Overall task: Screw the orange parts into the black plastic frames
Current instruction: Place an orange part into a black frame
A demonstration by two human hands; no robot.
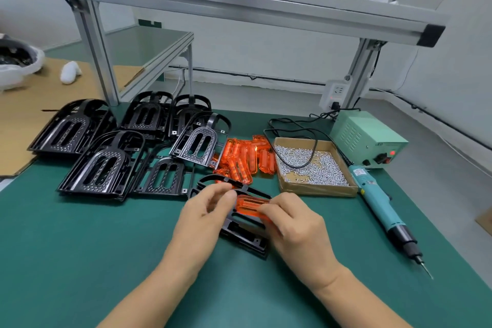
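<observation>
A black plastic frame (246, 241) lies on the green mat in front of me. My left hand (205, 216) holds its left side with curled fingers. An orange part (249, 205) sits on the frame, and my right hand (292, 224) pinches its right end. A heap of orange parts (246, 158) lies just behind. Several black frames (106, 165) are stacked at the left. A cardboard box of screws (311, 168) stands to the right of the heap. The electric screwdriver (383, 210) lies on the mat at the right, untouched.
A green power supply (368, 137) with a black cable stands behind the screw box. Aluminium shelf posts (98, 53) rise at the back left and right. Brown cardboard (24, 120) covers the table's left side.
</observation>
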